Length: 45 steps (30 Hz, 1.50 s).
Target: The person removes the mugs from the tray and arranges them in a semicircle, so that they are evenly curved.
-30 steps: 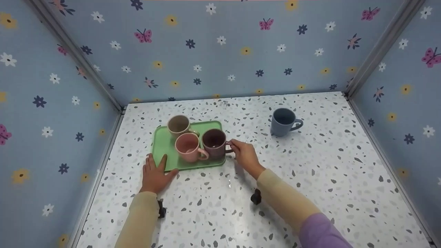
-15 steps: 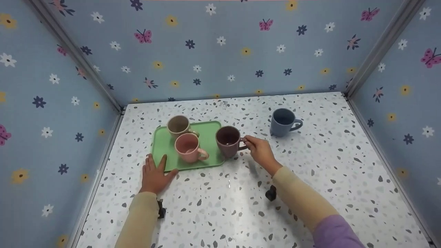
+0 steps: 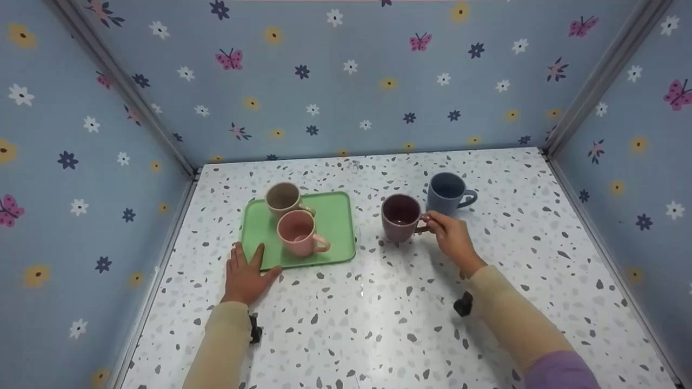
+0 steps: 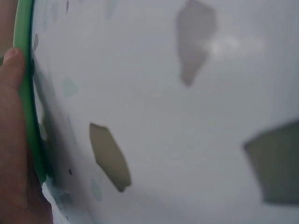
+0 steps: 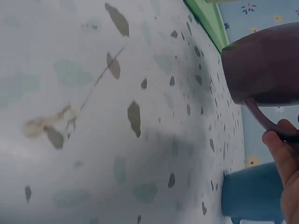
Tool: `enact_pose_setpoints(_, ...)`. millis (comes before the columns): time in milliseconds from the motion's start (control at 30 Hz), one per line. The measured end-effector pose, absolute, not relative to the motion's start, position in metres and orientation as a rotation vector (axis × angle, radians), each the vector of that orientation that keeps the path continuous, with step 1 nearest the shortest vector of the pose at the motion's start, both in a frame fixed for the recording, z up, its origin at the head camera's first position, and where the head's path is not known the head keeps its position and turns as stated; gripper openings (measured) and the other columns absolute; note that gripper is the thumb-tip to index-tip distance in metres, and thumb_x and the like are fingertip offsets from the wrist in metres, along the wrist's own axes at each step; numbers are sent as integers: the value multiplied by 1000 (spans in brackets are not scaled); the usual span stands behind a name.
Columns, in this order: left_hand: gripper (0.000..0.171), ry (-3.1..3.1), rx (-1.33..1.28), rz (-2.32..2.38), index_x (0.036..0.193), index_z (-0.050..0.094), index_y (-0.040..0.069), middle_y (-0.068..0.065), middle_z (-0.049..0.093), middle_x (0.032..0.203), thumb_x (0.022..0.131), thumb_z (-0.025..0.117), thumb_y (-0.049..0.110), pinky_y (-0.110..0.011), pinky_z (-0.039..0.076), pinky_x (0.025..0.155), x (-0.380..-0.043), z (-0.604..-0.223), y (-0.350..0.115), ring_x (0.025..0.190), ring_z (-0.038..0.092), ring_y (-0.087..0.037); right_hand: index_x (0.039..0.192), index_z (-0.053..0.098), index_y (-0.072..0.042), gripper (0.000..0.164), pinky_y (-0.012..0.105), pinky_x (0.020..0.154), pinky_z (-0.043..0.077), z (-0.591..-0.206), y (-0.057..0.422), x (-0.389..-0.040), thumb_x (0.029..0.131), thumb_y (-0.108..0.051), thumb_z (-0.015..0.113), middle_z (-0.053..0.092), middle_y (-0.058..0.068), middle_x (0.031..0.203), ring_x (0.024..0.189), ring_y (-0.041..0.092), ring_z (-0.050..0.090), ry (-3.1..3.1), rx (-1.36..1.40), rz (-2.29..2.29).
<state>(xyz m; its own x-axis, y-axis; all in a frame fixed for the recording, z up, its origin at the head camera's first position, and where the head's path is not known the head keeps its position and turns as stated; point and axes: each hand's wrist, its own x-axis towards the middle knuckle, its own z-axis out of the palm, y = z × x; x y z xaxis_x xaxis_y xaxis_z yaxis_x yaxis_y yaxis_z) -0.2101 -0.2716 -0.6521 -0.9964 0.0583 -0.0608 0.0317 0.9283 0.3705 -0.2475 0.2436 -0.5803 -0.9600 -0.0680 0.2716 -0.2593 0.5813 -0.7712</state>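
1. The right-hand grip (image 3: pixel 450 236) is pinching the maroon mug (image 3: pixel 400 220) by its handle (image 5: pixel 258 115); the left-hand grip (image 3: pixel 247 278) is lying with fingers spread at the green tray (image 3: pixel 331 210)'s near left corner, clamping nothing.
2. The maroon mug is hanging between the tray and the blue mug (image 3: pixel 445 195), seemingly just above the tabletop (image 3: pixel 335 319).
3. The blue mug is standing close behind that grip, so a careless swing could be causing a knock.
4. The handle alone is bearing the weight; a loosening pinch could be letting the mug tilt or drop.
5. The maroon mug is looking plain outside, darker inside, with a small glint showing at its bottom.
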Motion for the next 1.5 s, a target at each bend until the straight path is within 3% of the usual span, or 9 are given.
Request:
enact_pose_setpoints(167, 94, 3013, 72, 568, 162, 23, 11, -37, -11, 161, 95, 45, 73, -66, -1, 119, -210, -650, -270, 150, -8, -52, 120, 72, -5, 22, 42, 85, 59, -581, 275, -241, 102, -10, 60, 74, 13, 116, 102, 30, 72, -2641, 204, 1297)
enact_pose_setpoints(400, 93, 2999, 79, 587, 162, 22, 10, -38, -10, 161, 95, 46, 71, -66, -1, 119, -209, -646, -268, 150, -8, -53, 134, 64, 0, 33, 43, 93, 56, -589, 315, -231, 104, -11, 57, 69, 17, 127, 107, 34, 71, -2675, 122, 1272)
enact_pose_setpoints(800, 91, 3011, 77, 613, 161, 24, 10, -38, -9, 161, 96, 49, 69, -67, 0, 119, -206, -644, -267, 150, -7, -53, 130, 68, -8, 30, 32, 92, 55, -593, 358, -231, 105, -17, 55, 70, 12, 126, 111, 29, 70, -2708, 111, 1238)
enact_pose_setpoints(1033, 93, 3003, 84, 606, 161, 23, 9, -39, -9, 161, 95, 47, 70, -67, 0, 119, -206, -645, -268, 150, -7, -54, 135, 64, -2, 33, 16, 89, 52, -596, 374, -228, 104, -13, 56, 69, 15, 127, 113, 32, 68, -2702, 71, 1225)
enact_pose_setpoints(1200, 96, 3003, 75, 604, 162, 22, 10, -38, -11, 161, 94, 44, 74, -66, -2, 119, -207, -647, -269, 150, -8, -53, 135, 64, -1, 34, 12, 89, 51, -598, 383, -227, 105, -15, 54, 68, 17, 128, 114, 34, 68, -2692, 13, 1261)
enact_pose_setpoints(1300, 96, 3010, 74, 593, 162, 22, 11, -38, -11, 161, 94, 44, 75, -65, -1, 119, -208, -648, -270, 150, -7, -53, 134, 64, 0, 34, 8, 87, 49, -601, 389, -228, 105, -14, 54, 69, 18, 126, 111, 25, 69, -2664, -11, 1281)
enact_pose_setpoints(1500, 93, 3028, 75, 607, 161, 25, 10, -39, -8, 160, 94, 48, 71, -66, 1, 119, -207, -648, -268, 150, -5, -54, 136, 60, 4, 35, 11, 86, 51, -605, 399, -229, 105, -10, 54, 67, 22, 127, 104, 6, 68, -2597, -30, 1325)
